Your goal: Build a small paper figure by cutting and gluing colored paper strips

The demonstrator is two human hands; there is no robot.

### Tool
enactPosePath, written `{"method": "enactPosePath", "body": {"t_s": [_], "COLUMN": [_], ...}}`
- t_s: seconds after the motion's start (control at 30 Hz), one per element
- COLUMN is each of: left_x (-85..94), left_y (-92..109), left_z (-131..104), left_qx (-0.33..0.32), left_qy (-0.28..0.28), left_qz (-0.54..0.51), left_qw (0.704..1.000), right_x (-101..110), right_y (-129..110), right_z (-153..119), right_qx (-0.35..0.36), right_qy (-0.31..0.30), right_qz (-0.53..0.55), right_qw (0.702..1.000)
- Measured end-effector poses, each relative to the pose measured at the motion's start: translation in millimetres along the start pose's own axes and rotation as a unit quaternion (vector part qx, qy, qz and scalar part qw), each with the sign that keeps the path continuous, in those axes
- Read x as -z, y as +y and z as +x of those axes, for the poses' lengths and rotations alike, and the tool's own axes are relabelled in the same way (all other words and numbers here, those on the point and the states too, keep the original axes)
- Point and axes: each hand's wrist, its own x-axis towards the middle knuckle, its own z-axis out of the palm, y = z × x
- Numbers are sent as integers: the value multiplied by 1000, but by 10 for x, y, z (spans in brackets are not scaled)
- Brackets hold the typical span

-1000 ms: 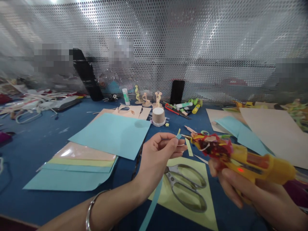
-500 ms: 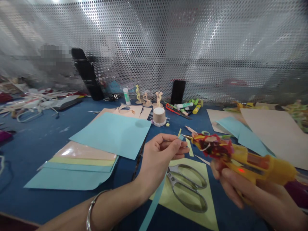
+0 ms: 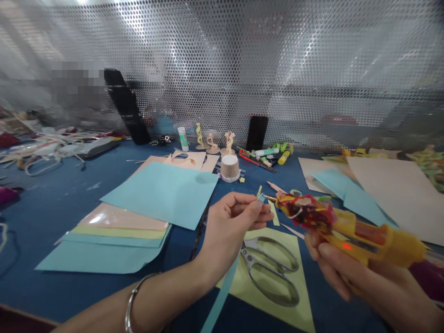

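Between thumb and fingers, my left hand (image 3: 236, 226) pinches a blue paper strip (image 3: 222, 291); its long tail hangs below the hand. A small yellow paper piece (image 3: 259, 191) pokes up from the same pinch. My right hand (image 3: 360, 273) is wrapped round a yellow glue gun (image 3: 374, 240) with a red light lit. Scraps are stuck around its front, and its metal nozzle is at the strip's end by my left fingertips. Grey-handled scissors (image 3: 255, 273) lie under the left hand on a yellow paper sheet (image 3: 291, 314), their blades hidden.
Blue sheets (image 3: 166, 189) and other papers lie left. A small cup-shaped piece (image 3: 229, 169) stands ahead, with paper figures (image 3: 229, 143), a glue stick (image 3: 182, 138) and a phone (image 3: 257, 132) behind it. More paper (image 3: 391, 185) lies right. A perforated metal panel (image 3: 222, 69) closes the back.
Both hands are nearly still. The blue strip's end at my left fingertips looks slightly tilted or folded now, with the nozzle staying close to it.
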Motion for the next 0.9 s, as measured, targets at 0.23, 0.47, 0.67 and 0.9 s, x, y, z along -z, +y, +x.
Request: {"method": "enactPosePath", "body": {"t_s": [0.23, 0.47, 0.67, 0.9], "left_x": [-11, -15, -10, -25], "left_y": [4, 12, 21, 33], "left_z": [0, -3, -5, -24], "left_qx": [-1, -1, 1, -2], "left_qy": [-1, -2, 4, 7], "left_qz": [3, 2, 2, 17], "left_qw": [1000, 1000, 1000, 1000], "right_x": [-44, -37, -18, -71], "right_y": [-113, -79, -79, -109], "right_z": [12, 7, 17, -9], "right_qx": [14, 27, 8, -8], "right_qy": [35, 28, 22, 41], "right_qz": [6, -2, -3, -1], "right_qw": [999, 999, 1000, 999]}}
